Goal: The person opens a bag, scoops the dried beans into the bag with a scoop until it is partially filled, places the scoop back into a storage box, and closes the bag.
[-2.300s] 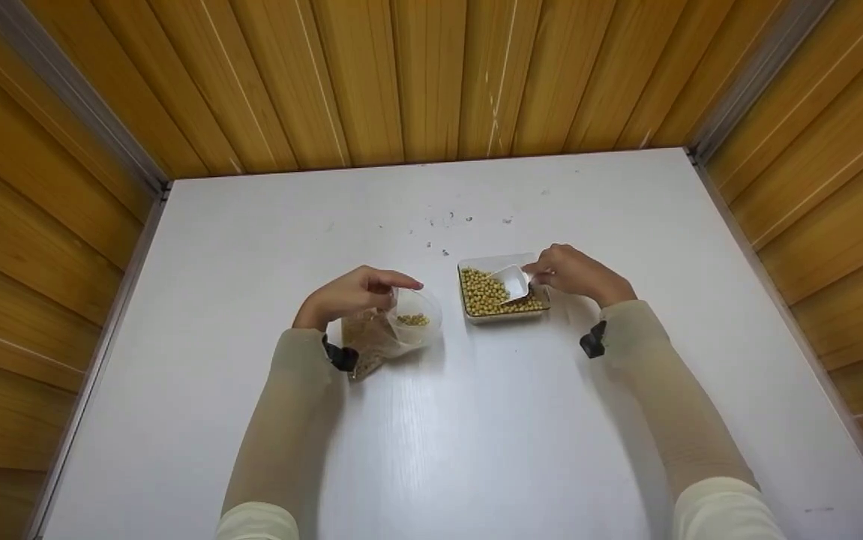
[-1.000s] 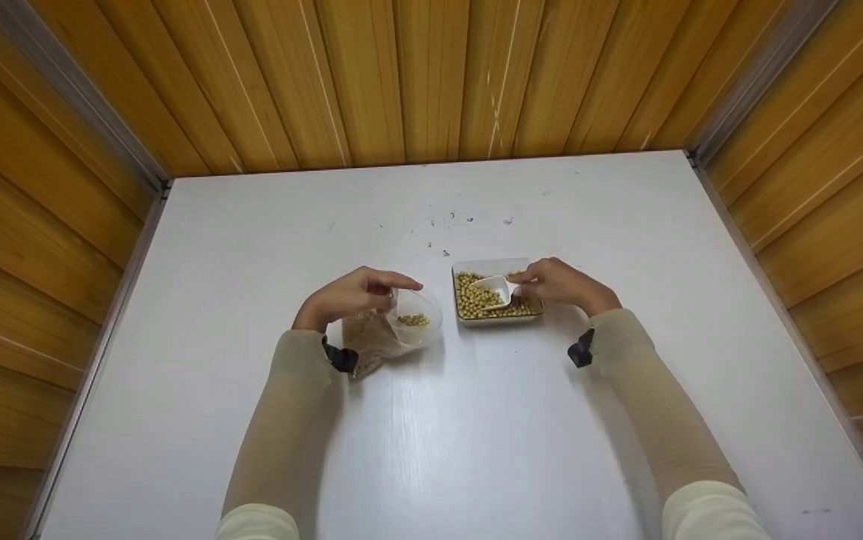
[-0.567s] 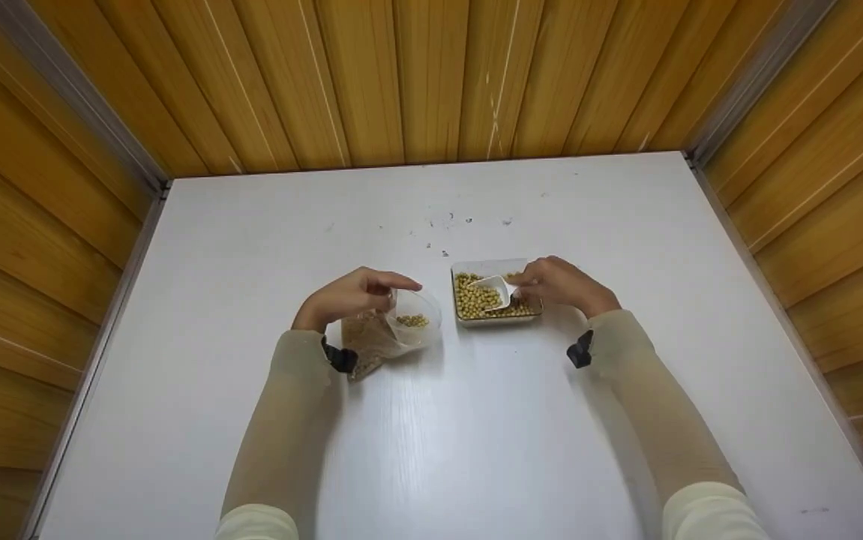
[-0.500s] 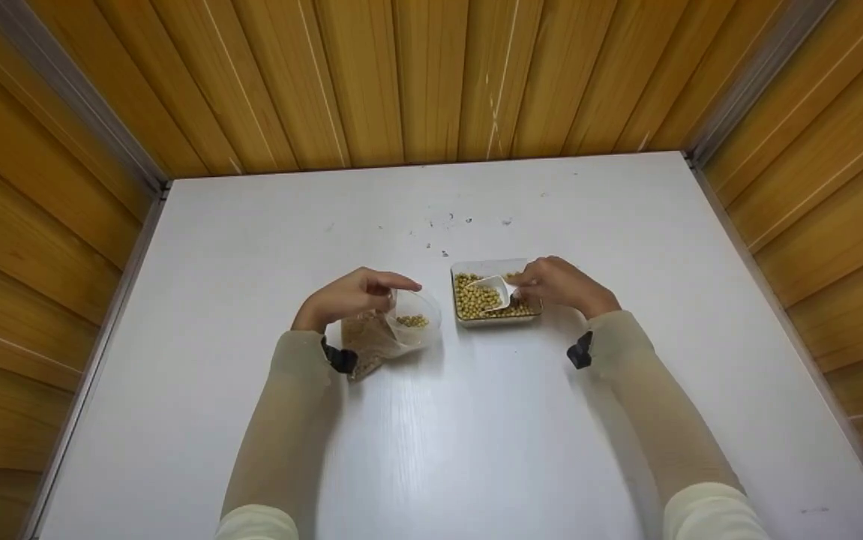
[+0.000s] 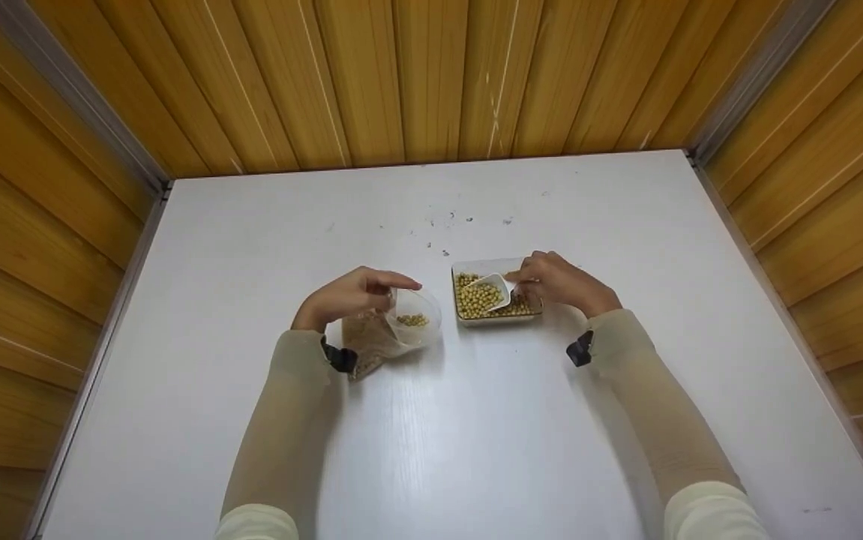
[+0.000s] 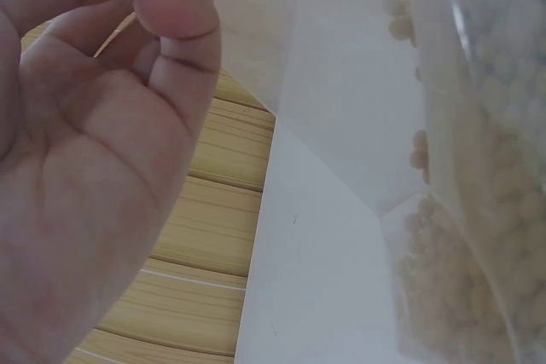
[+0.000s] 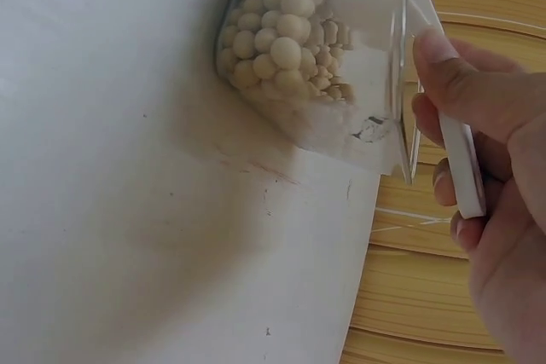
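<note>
In the head view my left hand pinches the upper edge of a clear plastic bag, its mouth spread toward the right. Yellowish soybeans fill the bag's lower part, blurred through the film in the left wrist view, where the curled fingertips of the hand meet the bag's edge. My right hand grips the handle of a white scoop, dipped into a clear rectangular container of soybeans. Beans lie in the scoop. From the right wrist, thumb and curled fingers wrap the handle beside the container wall.
A white table carries everything, with small dark marks behind the container. Wood-patterned panels enclose its back and both sides.
The right hand with the scoop moved slightly left, and the container shifted left too. The scoop's mouth now shows more beans inside. The left hand and bag stayed put.
</note>
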